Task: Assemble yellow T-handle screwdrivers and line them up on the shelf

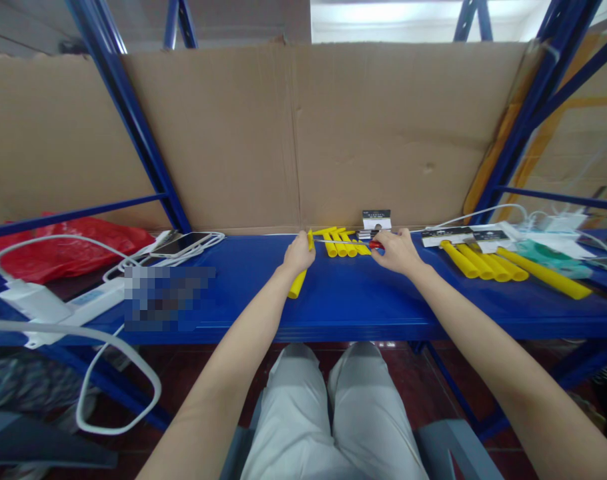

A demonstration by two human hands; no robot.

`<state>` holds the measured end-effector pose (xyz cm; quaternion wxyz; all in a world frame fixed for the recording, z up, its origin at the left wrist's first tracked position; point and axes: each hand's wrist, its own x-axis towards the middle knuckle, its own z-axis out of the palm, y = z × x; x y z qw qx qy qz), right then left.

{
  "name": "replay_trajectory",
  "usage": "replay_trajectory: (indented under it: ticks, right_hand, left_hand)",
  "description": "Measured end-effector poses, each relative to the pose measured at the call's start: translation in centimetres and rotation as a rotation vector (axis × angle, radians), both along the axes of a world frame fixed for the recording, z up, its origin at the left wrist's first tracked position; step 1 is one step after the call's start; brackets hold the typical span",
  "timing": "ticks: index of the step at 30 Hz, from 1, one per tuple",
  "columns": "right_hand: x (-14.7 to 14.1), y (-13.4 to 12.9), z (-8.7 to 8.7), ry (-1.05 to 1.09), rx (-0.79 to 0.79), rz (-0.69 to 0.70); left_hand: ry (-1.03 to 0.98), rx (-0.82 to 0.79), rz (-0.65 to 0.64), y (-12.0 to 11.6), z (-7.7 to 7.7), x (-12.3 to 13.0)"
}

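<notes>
My left hand (pixel 298 253) is closed around a yellow tube (pixel 297 285), whose lower end sticks out below the fist above the blue table (pixel 353 293). In my right hand (pixel 396 251) is a red-handled tool (pixel 376 245); its thin metal shaft points left toward the top of the held tube. Between and behind the hands lie several short yellow tubes (pixel 340 247) side by side. A black-and-white card (pixel 376 220) stands against the cardboard, just behind my right hand. Whether the shaft touches the tube cannot be made out.
Several yellow tubes (pixel 488 263) with black-and-white cards (pixel 446 235) lie at the right, near a green plastic bag (pixel 548 259). At the left are a red bag (pixel 68 247), a phone (pixel 181 245), white cables and a power strip (pixel 91 303). Cardboard (pixel 333 133) lines the back.
</notes>
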<state>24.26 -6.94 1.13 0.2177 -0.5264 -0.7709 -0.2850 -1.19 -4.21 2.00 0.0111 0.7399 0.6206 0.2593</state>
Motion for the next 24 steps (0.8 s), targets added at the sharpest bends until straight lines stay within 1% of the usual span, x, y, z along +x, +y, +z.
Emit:
replay_trajectory:
  ticks: [12,14,20,24]
  right_hand:
    - [0.35,0.31,-0.05,0.008,0.006,0.037]
    - [0.38,0.46,-0.15,0.007,-0.002,0.011]
    - [0.26,0.71,-0.31,-0.006,-0.058,-0.141]
    - [0.05,0.4,-0.08,0.004,-0.083,-0.154]
  left_hand:
    - [-0.025,0.003,-0.009,0.08,-0.11,-0.03]
    - [-0.033,-0.001,-0.009,0.08,-0.09,-0.04]
    - [-0.011,0.002,-0.017,0.06,-0.08,-0.01]
    - [0.012,0.005,-0.02,0.14,-0.1,-0.01]
